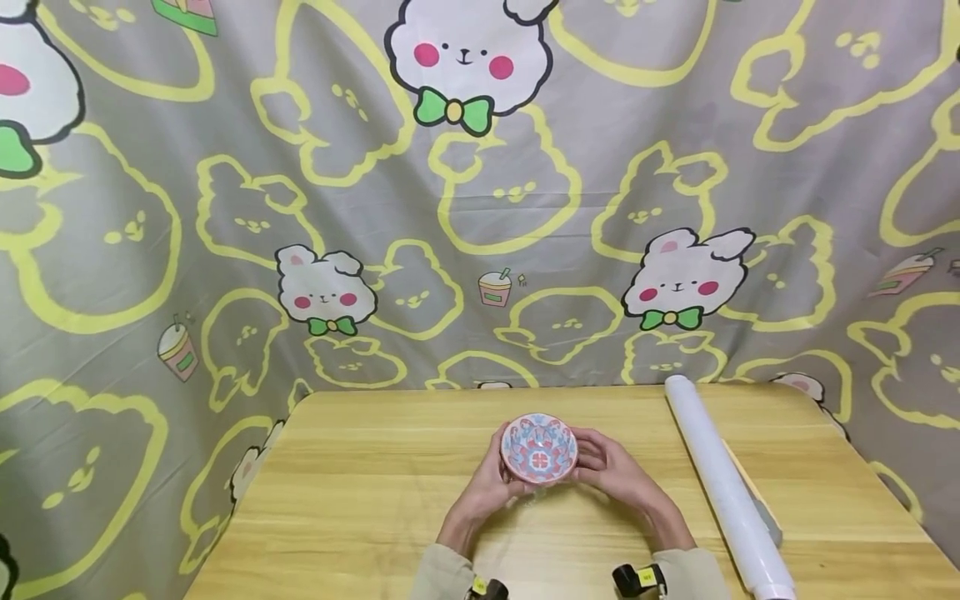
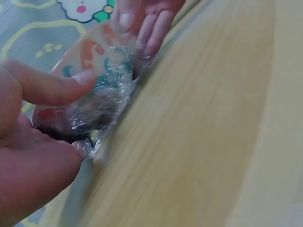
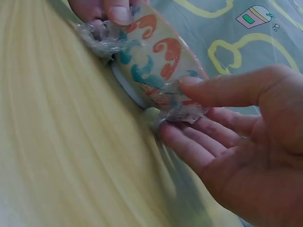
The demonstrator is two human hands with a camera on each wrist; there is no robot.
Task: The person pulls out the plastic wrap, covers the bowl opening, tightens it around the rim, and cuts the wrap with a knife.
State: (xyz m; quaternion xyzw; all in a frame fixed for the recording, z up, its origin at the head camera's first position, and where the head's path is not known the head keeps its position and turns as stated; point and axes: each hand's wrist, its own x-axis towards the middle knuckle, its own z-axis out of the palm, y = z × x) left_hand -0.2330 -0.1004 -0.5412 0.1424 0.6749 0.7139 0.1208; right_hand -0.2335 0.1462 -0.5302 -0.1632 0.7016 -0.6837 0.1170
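A small bowl [image 1: 539,450] with a red and blue floral pattern is held between both hands, its inside facing the head camera. Clear plastic wrap [image 2: 120,90] clings to its outer wall and bunches up near the base. My left hand [image 1: 489,481] grips the bowl's left side, the thumb against the wrapped wall in the left wrist view. On the opposite side my right hand [image 1: 617,468] holds the bowl, thumb on the outer wall and fingers at the crumpled wrap [image 3: 184,113] below. The white foot of the bowl shows in the right wrist view.
On the right side of the wooden table [image 1: 360,492] lies a long white roll [image 1: 723,483]. A thin grey-ended strip [image 1: 767,518] is partly hidden behind it. A patterned curtain [image 1: 525,200] hangs around the table's back and sides.
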